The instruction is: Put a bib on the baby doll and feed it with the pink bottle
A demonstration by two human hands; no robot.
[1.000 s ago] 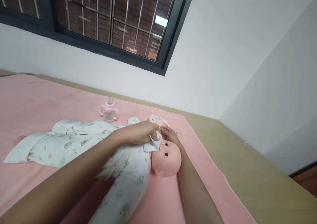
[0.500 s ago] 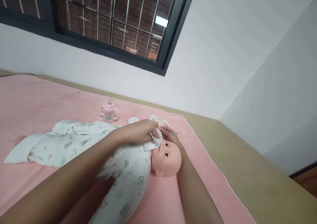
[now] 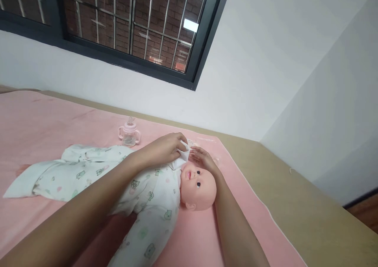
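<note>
A baby doll [image 3: 201, 190] in white printed clothes lies on its back on a pink mat [image 3: 65, 119], its head toward the right. My left hand [image 3: 165, 149] reaches across its chest, fingers pinching a white cloth [image 3: 183, 152] just beyond the doll's chin and cheek. The doll's mouth shows uncovered. Along the far side of the head rests my right hand [image 3: 204, 158], its fingers loosely extended with the tips close to the cloth. Whether those tips touch the cloth I cannot tell.
A pink two-handled baby bottle [image 3: 129, 134] stands upright beyond the doll's body. Partly hidden behind my hands is a pale printed item [image 3: 191, 142]. The wooden surface [image 3: 265, 168] extends past the mat's right edge, against a white wall [image 3: 236, 89] below a barred window [image 3: 132, 23].
My left hand has moved the cloth away from the doll's mouth, toward the far side of the face. My right hand has stayed almost in place.
</note>
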